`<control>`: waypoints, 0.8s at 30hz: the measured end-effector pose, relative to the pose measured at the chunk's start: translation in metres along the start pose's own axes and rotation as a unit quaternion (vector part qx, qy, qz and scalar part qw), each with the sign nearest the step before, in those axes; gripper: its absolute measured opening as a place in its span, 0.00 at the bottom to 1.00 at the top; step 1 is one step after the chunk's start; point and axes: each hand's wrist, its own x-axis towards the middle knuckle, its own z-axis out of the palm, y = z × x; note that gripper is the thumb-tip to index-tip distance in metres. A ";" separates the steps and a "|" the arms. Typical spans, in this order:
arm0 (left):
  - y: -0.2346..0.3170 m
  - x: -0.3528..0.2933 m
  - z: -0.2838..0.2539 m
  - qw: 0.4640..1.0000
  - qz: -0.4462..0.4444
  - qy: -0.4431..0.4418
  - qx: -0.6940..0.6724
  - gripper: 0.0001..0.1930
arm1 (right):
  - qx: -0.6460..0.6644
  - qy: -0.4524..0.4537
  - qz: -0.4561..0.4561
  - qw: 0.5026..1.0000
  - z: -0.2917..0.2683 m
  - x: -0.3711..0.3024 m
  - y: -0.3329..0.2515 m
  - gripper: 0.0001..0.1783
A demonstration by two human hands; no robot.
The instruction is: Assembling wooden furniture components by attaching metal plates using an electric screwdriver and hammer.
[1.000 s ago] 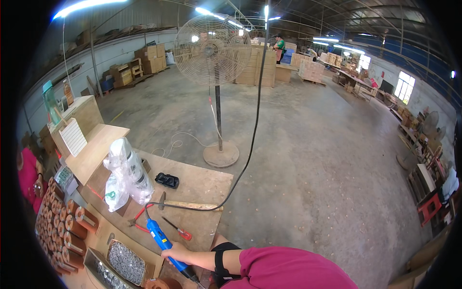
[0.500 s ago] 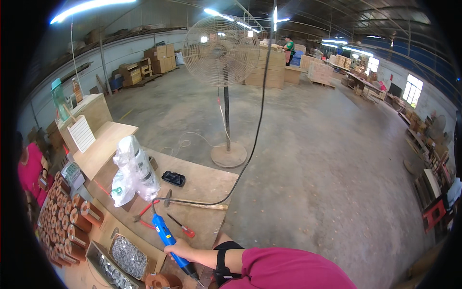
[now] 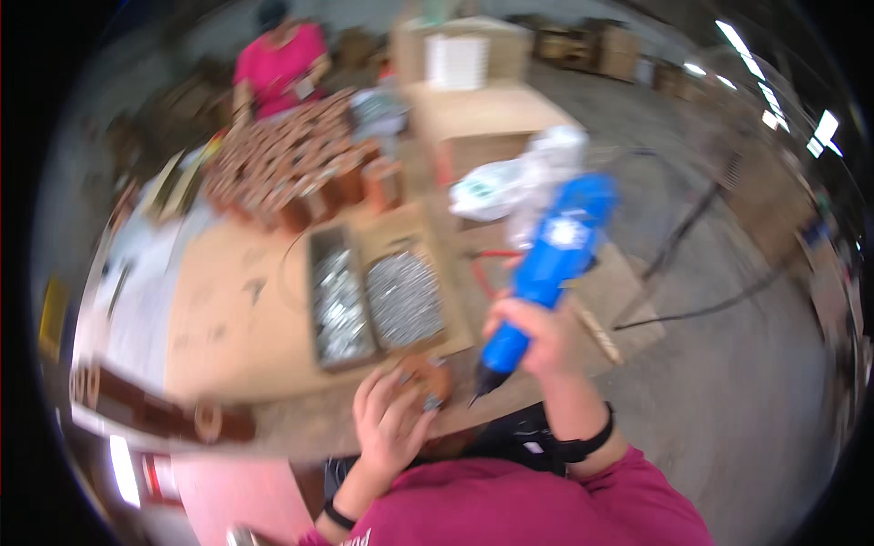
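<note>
My right hand is closed around a blue electric screwdriver, tilted with its black tip down toward the bench edge. Just left of that tip stands a reddish-brown cylinder with small metal pieces on its top. My left hand has its fingers bent against the cylinder's left and near side, seeming to steady it; blur hides the exact contact. Beyond it are a narrow box of shiny flat metal pieces and a box of grey screws or nails.
Many brown cylinders crowd the far left, with a co-worker in pink behind them. More cylinders lie at the near left. Plastic-wrapped items and a wooden stand are at the back. A black cable hangs right.
The view has swung left, bringing the bench to the middle. My left hand has come into view at a cylinder. The screwdriver, still in my right hand, appears larger and closer.
</note>
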 end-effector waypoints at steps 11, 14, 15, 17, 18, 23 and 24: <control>-0.014 0.001 -0.017 0.994 -0.080 -0.073 -0.011 0.28 | -0.117 -0.151 -0.145 0.971 0.047 -0.013 0.022 0.30; -0.012 -0.003 -0.007 0.994 -0.073 -0.073 -0.030 0.25 | -0.116 -0.151 -0.144 0.971 0.046 -0.019 0.029 0.30; -0.013 -0.005 -0.003 0.994 -0.075 -0.073 -0.035 0.24 | -0.116 -0.152 -0.142 0.971 0.045 -0.019 0.030 0.30; -0.013 -0.007 0.001 0.993 -0.079 -0.073 -0.040 0.24 | -0.119 -0.147 -0.145 0.971 0.044 -0.020 0.032 0.30; -0.013 -0.006 0.003 0.993 -0.082 -0.069 -0.051 0.23 | -0.120 -0.147 -0.145 0.971 0.043 -0.020 0.033 0.30; -0.015 -0.009 0.012 0.991 -0.091 -0.061 -0.072 0.22 | -0.119 -0.148 -0.146 0.971 0.041 -0.021 0.034 0.30; -0.015 -0.009 0.013 0.990 -0.097 -0.060 -0.085 0.22 | -0.119 -0.147 -0.146 0.971 0.040 -0.021 0.034 0.30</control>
